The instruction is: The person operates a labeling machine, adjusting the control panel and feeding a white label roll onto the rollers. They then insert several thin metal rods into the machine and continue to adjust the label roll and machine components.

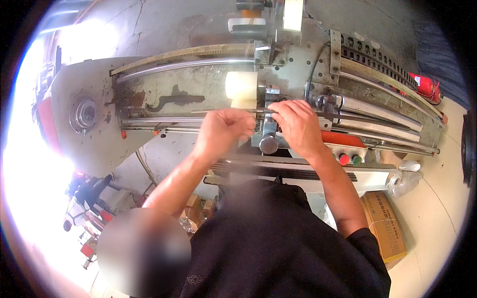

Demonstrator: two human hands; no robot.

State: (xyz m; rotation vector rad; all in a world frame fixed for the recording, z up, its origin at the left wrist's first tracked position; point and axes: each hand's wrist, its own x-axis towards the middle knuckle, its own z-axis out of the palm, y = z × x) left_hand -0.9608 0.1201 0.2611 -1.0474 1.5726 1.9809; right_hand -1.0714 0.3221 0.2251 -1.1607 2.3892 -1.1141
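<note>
Worn grey machine bed (203,82) is crossed at its middle by a thin rod (261,111), pinched in the fingers of the right hand (297,128); the left hand (222,130) is curled beside it, its hold impossible to tell. At 12 o'clock from the hands, a pale roller (241,85) is seen; at 10, a hooked wrench (176,101) is left lying; at 6, dark strips (308,174) are left unhandled. The rod has been brought to the metal clamp (271,128), it appears; whether it is seated is hidden by fingers. Lower left, detail is lost to blur and glare.
</note>
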